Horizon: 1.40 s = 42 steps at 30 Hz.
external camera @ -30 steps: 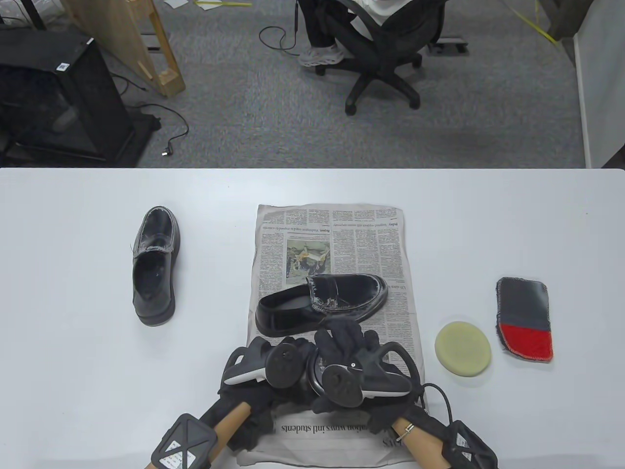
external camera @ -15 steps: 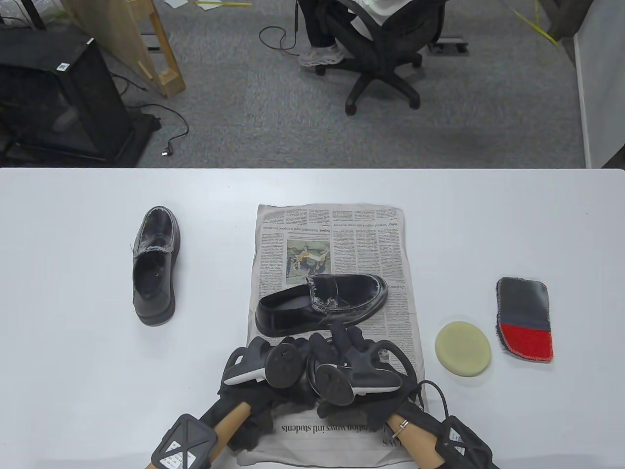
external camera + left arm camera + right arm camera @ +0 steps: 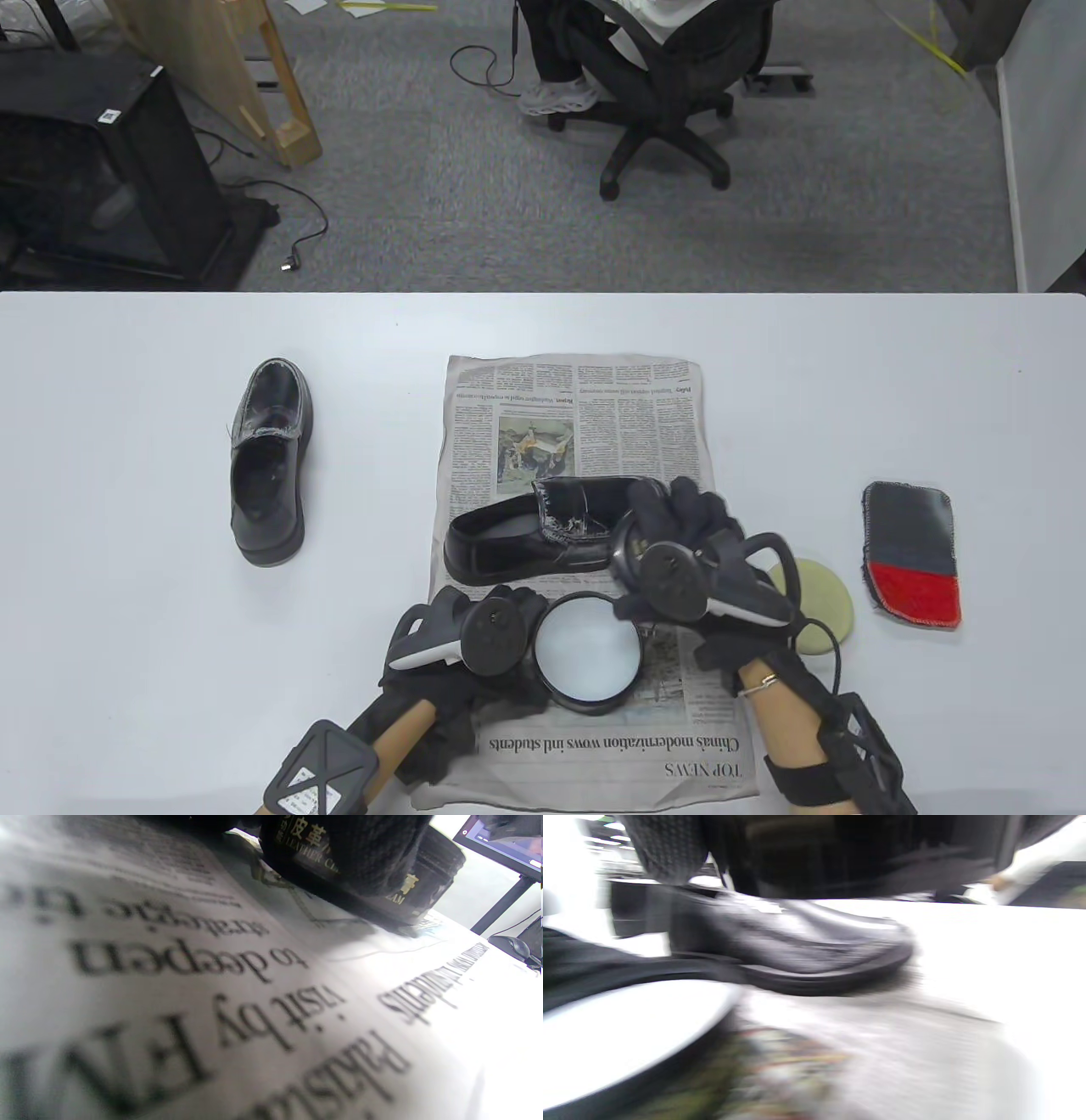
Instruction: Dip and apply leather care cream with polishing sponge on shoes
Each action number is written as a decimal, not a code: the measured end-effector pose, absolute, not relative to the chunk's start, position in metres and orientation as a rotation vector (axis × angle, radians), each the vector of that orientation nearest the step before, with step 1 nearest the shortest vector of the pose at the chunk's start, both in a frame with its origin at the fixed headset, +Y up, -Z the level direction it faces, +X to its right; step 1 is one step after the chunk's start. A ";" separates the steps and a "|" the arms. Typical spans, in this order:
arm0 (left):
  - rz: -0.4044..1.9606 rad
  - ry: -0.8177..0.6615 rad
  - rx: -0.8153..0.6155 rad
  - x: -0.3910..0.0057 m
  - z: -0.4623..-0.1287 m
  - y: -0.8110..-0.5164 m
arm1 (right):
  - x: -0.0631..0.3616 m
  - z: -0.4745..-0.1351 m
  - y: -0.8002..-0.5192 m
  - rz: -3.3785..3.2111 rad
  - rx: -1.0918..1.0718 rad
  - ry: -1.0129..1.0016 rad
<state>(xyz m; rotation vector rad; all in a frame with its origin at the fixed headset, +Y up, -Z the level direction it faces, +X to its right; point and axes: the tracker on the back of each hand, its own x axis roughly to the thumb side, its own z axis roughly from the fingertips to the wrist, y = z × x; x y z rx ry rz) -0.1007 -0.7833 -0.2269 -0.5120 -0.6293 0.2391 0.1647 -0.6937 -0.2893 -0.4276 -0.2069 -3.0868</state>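
Observation:
An open black jar of white leather cream (image 3: 587,649) stands on the newspaper (image 3: 594,407). My left hand (image 3: 522,637) grips its left side; in the left wrist view a gloved finger (image 3: 360,853) wraps the labelled jar (image 3: 398,899). My right hand (image 3: 679,526) hovers over the toe of the black shoe (image 3: 517,535) on the newspaper and appears to hold the dark jar lid (image 3: 861,857). The right wrist view shows that shoe (image 3: 797,942) and the cream (image 3: 628,1027) below. The yellow polishing sponge (image 3: 827,594) lies right of my right hand, partly hidden.
A second black shoe (image 3: 270,463) lies on the white table at the left. A grey and red cloth (image 3: 912,552) lies at the far right. An office chair and a black cabinet stand on the floor beyond the table's far edge.
My right hand has lifted off the jar and moved up and right to the shoe's toe, uncovering the white cream. My left hand has stayed on the jar.

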 end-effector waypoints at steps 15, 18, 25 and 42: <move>0.229 -0.627 -0.515 -0.100 -0.227 -0.784 | 0.266 -0.371 -0.772 -3.021 0.430 -0.666; 0.237 -0.631 -0.526 -0.101 -0.227 -0.783 | 0.265 -0.362 -0.761 -3.044 0.347 -0.634; 0.203 -0.694 -0.496 -0.098 -0.224 -0.767 | 0.263 -0.290 -0.720 -3.070 0.023 -0.516; 0.356 -0.681 -0.466 -0.093 -0.222 -0.772 | 0.278 -0.250 -0.758 -3.075 0.102 -0.393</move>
